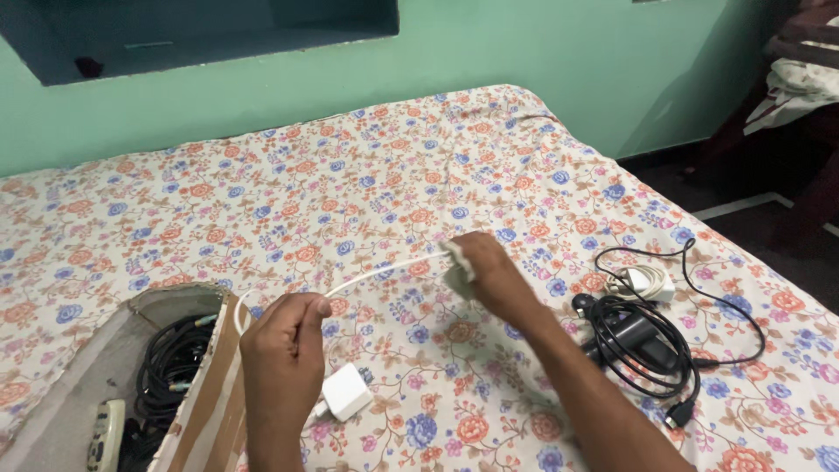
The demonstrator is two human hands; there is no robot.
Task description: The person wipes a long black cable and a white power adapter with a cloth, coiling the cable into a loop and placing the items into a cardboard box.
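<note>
I see my left hand point(284, 341) and right hand point(489, 275) gripping a white cable point(376, 273); black cords point(642, 336) lie by the bed's point(350, 175) right edge, a cardboard box point(214, 385) at left.

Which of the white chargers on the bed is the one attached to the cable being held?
The white square charger just below the left hand; its white cable runs between both hands. The other white charger lies untouched at the right.

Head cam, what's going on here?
A person holds a white cable stretched between both hands above a floral bedsheet. The left hand pinches one end near the white charger block; the right hand grips the cable with a small cloth. A cardboard box of black cables sits left; a black adapter with coiled cord and another white charger lie right.
</note>
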